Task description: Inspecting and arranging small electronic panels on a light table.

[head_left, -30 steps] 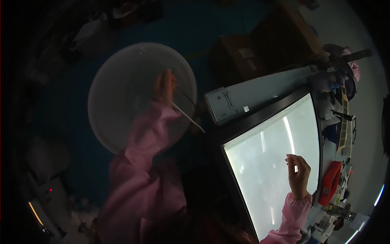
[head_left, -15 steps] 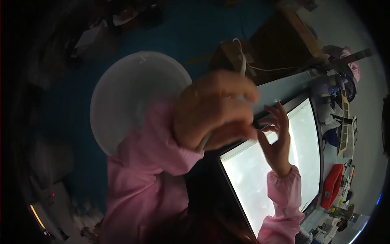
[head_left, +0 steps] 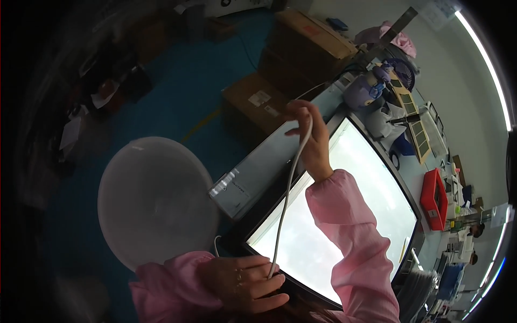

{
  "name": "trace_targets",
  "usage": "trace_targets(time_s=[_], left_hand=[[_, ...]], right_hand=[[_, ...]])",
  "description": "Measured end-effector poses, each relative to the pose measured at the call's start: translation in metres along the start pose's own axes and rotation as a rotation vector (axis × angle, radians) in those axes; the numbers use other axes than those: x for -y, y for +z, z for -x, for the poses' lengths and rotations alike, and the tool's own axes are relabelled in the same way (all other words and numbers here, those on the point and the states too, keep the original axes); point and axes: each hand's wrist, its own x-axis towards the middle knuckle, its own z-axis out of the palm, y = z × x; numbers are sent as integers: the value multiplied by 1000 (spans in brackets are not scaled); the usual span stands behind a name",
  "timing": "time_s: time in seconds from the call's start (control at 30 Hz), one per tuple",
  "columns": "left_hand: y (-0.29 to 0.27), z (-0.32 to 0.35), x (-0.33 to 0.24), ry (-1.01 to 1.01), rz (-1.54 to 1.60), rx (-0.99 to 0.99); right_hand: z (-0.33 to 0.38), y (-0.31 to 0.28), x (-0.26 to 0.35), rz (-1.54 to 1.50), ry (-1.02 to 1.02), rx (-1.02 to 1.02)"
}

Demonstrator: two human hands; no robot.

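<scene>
Cable (head_left: 288, 194), thin and white, was stretched over the lit panel (head_left: 350, 215), right hand (head_left: 311, 141) pinching its far end, left hand (head_left: 245, 280) gripping the near end. Pulling harder could've yanked it loose.

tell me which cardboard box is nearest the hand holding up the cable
The lower box with the white labels, just left of the right hand. The other box lies farther up.
</scene>
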Motion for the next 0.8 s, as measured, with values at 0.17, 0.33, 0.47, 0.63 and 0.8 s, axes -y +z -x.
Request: trace_targets(time_s=[0.17, 0.33, 0.47, 0.63, 0.8], left_hand=[[10, 15, 61, -702, -66, -400], [21, -14, 139, -966, 287, -377], [46, -52, 171, -912, 713, -289], [89, -69, 207, -1016, 712, -391], [78, -51, 219, -924, 683, -762]], right_hand=[[-10, -23, 72, 209, -570, -73], [12, -17, 72, 384, -862, 139], [49, -2, 75, 362, -918, 371], [90, 21, 87, 160, -932, 539], [101, 16, 80, 255, -895, 605]])
